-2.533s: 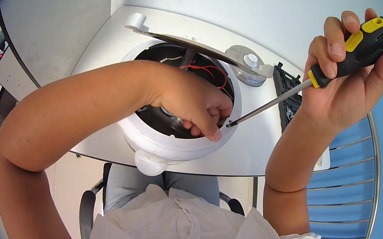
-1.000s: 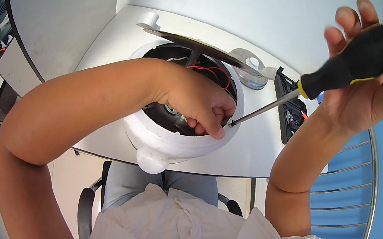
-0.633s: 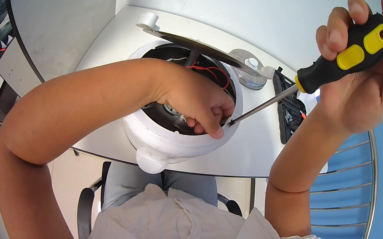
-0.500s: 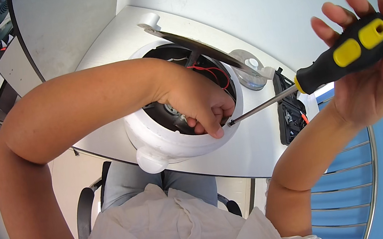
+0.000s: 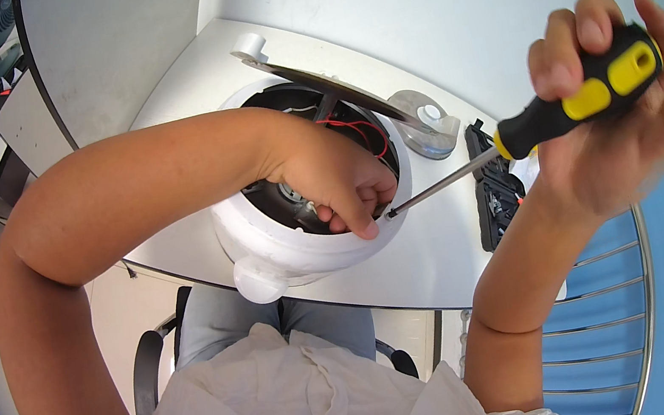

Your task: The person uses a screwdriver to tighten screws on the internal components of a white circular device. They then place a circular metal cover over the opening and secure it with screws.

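A white round appliance housing (image 5: 318, 254), rice-cooker-like with a rounded side handle, lies open side up on the table. Red wires (image 5: 372, 128) and metal parts show in its dark inside. My left hand (image 5: 336, 174) reaches over it and grips the near right rim, thumb outside and curled fingers inside. Up at the right, my right hand (image 5: 606, 119) holds a black and yellow screwdriver (image 5: 539, 125), some fingers round the handle. Its shaft slants down to the left, the tip at a screw spot on the rim beside my left thumb. A dark, disc-like plate (image 5: 331, 83) stands tilted over the opening.
Behind the housing at the right lies a clear lid (image 5: 422, 130) with a white knob. An opened black tool case (image 5: 494, 192) is near the right end of the white table (image 5: 446, 225). A metal-barred rack (image 5: 599, 326) stands below at the right.
The fingers of my right hand have closed more round the screwdriver handle, which has shifted slightly left. My left hand stays on the rim.
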`<action>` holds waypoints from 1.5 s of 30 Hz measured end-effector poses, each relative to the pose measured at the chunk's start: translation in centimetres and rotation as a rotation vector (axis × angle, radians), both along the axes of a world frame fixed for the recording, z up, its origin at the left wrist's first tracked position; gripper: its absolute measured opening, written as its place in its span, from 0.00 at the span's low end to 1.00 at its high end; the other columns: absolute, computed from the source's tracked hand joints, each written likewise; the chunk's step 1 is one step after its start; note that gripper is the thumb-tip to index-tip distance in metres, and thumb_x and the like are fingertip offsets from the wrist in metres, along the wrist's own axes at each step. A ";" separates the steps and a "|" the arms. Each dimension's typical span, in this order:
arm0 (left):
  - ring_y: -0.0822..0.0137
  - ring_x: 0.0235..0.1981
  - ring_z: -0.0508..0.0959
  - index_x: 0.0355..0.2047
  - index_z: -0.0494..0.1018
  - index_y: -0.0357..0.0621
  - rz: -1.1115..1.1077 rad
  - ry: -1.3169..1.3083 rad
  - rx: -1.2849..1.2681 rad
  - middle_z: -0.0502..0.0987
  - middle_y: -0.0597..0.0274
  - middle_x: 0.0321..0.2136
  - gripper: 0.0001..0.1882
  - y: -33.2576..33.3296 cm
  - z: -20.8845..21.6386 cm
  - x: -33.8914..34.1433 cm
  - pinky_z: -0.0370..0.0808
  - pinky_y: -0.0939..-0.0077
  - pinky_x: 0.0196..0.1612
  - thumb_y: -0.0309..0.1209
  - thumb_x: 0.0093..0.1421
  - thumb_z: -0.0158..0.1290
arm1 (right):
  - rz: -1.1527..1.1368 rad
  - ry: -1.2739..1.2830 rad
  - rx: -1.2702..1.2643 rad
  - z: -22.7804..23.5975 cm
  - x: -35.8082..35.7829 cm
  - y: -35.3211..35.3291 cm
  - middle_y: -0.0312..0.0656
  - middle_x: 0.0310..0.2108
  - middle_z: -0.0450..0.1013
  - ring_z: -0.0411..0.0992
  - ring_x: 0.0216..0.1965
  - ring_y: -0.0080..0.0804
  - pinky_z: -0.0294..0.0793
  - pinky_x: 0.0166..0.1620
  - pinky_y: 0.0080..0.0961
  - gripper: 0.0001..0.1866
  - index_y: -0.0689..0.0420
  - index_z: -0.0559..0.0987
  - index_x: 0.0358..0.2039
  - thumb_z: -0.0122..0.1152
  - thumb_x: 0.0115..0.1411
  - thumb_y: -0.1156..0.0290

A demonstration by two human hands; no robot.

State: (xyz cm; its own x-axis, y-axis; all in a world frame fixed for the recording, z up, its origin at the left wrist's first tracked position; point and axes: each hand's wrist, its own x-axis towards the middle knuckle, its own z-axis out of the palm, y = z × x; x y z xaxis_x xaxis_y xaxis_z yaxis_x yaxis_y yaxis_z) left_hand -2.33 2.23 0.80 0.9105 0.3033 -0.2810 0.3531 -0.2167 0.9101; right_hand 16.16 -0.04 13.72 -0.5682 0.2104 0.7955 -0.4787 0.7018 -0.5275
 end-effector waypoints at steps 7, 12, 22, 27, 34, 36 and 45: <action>0.77 0.25 0.69 0.43 0.67 0.34 0.005 -0.010 0.019 0.72 0.68 0.24 0.21 -0.1 -0.1 -0.1 0.66 0.83 0.28 0.36 0.55 0.56 | -0.481 -0.044 0.252 0.7 0.0 -1.0 0.54 0.41 0.67 0.72 0.27 0.34 0.76 0.30 0.22 0.31 0.61 0.61 0.58 0.58 0.57 0.62; 0.77 0.25 0.69 0.44 0.67 0.34 -0.022 -0.002 0.025 0.72 0.68 0.25 0.22 0.1 0.2 0.6 0.66 0.83 0.29 0.36 0.55 0.56 | -0.775 -0.006 0.463 0.8 1.6 -0.6 0.47 0.31 0.72 0.72 0.28 0.32 0.76 0.31 0.22 0.26 0.66 0.68 0.48 0.55 0.59 0.56; 0.77 0.25 0.69 0.44 0.67 0.34 -0.005 -0.016 0.006 0.72 0.68 0.25 0.22 0.0 -0.3 0.1 0.65 0.83 0.29 0.36 0.55 0.56 | -0.750 -0.299 0.351 1.8 1.1 -1.4 0.53 0.43 0.69 0.76 0.36 0.41 0.79 0.41 0.34 0.30 0.68 0.60 0.56 0.54 0.55 0.67; 0.76 0.25 0.69 0.44 0.67 0.34 -0.005 -0.008 0.020 0.73 0.68 0.25 0.22 0.0 -0.1 0.1 0.66 0.83 0.29 0.36 0.55 0.56 | -0.982 0.039 0.266 -1.0 -1.3 -1.5 0.49 0.33 0.72 0.76 0.29 0.35 0.78 0.34 0.27 0.26 0.62 0.65 0.52 0.58 0.52 0.73; 0.76 0.25 0.69 0.44 0.67 0.33 -0.004 0.008 0.033 0.73 0.67 0.24 0.22 0.1 -0.1 0.3 0.66 0.83 0.29 0.36 0.55 0.56 | -0.140 0.100 0.127 -1.3 -0.5 0.1 0.62 0.47 0.65 0.74 0.35 0.48 0.77 0.31 0.30 0.26 0.59 0.58 0.57 0.48 0.61 0.64; 0.76 0.25 0.69 0.44 0.67 0.33 -0.001 -0.010 0.020 0.73 0.67 0.24 0.22 0.1 -0.3 0.2 0.66 0.82 0.29 0.36 0.55 0.56 | 0.129 -0.005 -0.012 -0.3 -0.2 0.5 0.65 0.51 0.64 0.72 0.45 0.56 0.80 0.38 0.38 0.28 0.59 0.55 0.60 0.45 0.63 0.60; 0.76 0.26 0.69 0.44 0.67 0.33 -0.033 -0.015 0.024 0.73 0.68 0.24 0.23 0.3 -0.3 0.4 0.66 0.83 0.29 0.37 0.54 0.56 | -1.125 -0.192 0.550 1.7 2.7 -1.5 0.46 0.36 0.73 0.72 0.34 0.27 0.71 0.41 0.19 0.22 0.59 0.72 0.49 0.59 0.55 0.66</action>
State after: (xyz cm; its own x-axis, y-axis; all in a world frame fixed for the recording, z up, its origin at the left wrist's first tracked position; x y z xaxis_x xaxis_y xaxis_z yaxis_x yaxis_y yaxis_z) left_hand -1.89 2.54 0.53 0.9242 0.2795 -0.2603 0.3318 -0.2499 0.9097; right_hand 18.90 -1.55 15.40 -0.4070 0.3196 0.8557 0.5744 0.8180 -0.0323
